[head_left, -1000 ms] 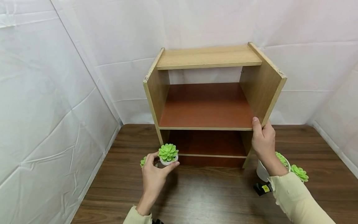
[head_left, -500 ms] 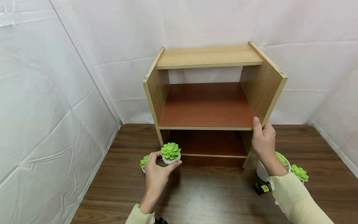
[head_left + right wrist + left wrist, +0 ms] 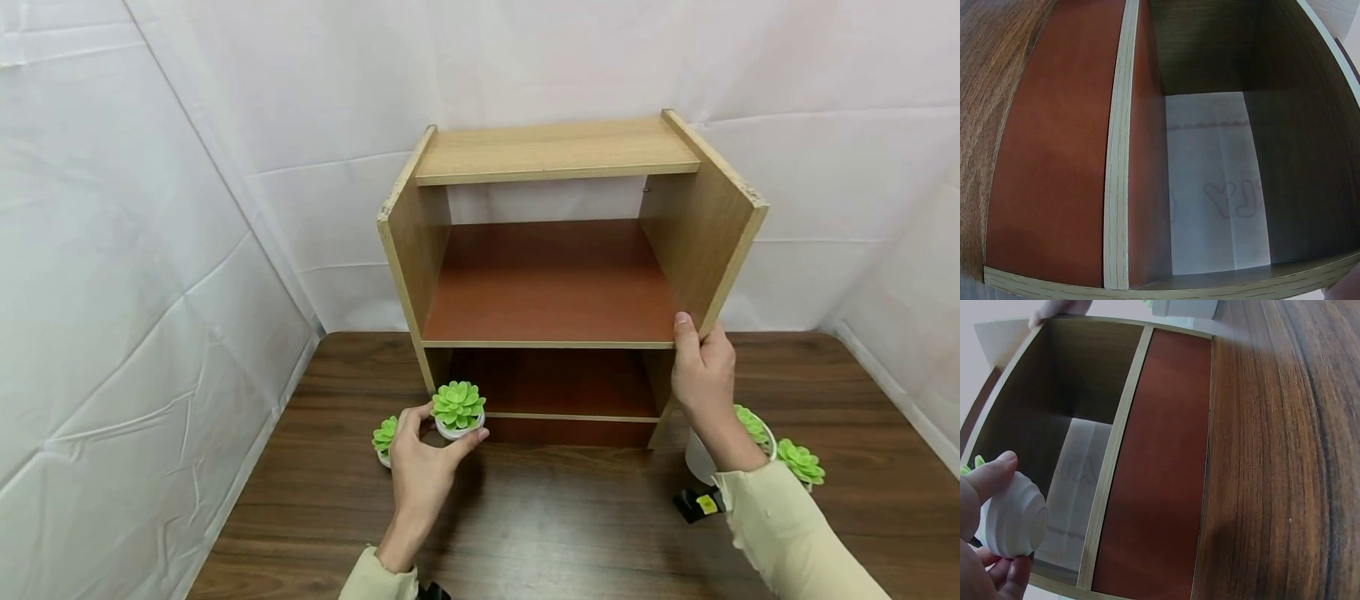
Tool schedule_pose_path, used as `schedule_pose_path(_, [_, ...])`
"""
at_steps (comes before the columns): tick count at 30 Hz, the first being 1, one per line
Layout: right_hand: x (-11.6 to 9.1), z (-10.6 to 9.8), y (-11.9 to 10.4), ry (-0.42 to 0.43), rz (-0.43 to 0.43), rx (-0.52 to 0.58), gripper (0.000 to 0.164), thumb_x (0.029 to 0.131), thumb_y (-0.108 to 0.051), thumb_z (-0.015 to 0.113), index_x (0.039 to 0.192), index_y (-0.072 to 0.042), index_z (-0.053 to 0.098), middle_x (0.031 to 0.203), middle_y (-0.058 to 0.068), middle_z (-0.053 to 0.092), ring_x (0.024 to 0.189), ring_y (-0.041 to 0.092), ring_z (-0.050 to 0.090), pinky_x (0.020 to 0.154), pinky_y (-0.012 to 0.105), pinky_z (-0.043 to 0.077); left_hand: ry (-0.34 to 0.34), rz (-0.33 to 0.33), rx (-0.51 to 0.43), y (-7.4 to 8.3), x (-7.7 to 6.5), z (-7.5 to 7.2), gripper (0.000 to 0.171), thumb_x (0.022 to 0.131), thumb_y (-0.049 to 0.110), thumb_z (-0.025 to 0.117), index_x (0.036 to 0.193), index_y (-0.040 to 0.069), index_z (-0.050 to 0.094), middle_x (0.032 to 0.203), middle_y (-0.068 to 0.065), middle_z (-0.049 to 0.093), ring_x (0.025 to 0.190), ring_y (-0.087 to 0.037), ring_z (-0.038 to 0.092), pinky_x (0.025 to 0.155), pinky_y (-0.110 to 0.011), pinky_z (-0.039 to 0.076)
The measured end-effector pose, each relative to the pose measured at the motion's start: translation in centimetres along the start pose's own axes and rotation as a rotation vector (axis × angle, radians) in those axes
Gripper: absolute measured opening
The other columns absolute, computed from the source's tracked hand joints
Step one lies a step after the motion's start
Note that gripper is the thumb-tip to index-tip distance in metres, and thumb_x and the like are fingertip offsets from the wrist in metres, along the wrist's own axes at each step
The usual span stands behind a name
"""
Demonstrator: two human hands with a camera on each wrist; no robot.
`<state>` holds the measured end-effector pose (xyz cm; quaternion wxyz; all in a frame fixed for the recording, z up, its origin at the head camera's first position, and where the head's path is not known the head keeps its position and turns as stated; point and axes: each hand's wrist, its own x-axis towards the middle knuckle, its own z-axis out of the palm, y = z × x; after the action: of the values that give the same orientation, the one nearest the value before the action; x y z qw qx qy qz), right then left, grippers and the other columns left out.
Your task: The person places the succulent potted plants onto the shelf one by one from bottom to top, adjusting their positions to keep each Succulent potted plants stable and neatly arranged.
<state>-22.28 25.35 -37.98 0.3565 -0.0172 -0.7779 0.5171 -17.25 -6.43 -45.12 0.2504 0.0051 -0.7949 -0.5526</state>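
Between thumb and fingers my left hand (image 3: pixel 423 467) pinches a small white pot with a green artificial succulent (image 3: pixel 458 406), held off the table in front of the shelf's lower left. The left wrist view shows the white pot (image 3: pixel 1016 515) tipped sideways by the camera angle, before the lower compartment. My right hand (image 3: pixel 705 371) grips the right side panel of the wooden shelf unit (image 3: pixel 555 342), thumb on the inner side at the middle board. In the right wrist view only a sliver of that hand (image 3: pixel 1342 289) shows at the lower right corner.
A second potted succulent (image 3: pixel 385 437) stands on the table left of my left hand. Behind my right forearm are a white bucket (image 3: pixel 699 458) with a succulent inside and another succulent (image 3: pixel 801 462) beside it. White sheeting (image 3: pixel 555 58) hangs around the dark wooden table (image 3: pixel 555 517).
My left hand has shifted slightly right with the potted succulent, showing more of the succulent behind it. The right hand keeps its grip on the shelf unit.
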Motion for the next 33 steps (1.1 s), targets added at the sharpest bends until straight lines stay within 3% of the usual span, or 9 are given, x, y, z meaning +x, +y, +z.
schedule_pose_path(33, [-0.1,0.1,0.0,0.004,-0.011,-0.009,0.042,0.105,-0.028,0.045,0.121,0.008,0.057,0.104,0.021,0.065,0.092,0.008,0.054,0.078,0.022,0.038,-0.014,-0.009,0.019,-0.3,0.3,1.5,0.069,0.065,0.040,0.092,0.119,0.005,0.066,0.103,0.003,0.059,0.093,-0.015,0.053,0.076,-0.037,0.045])
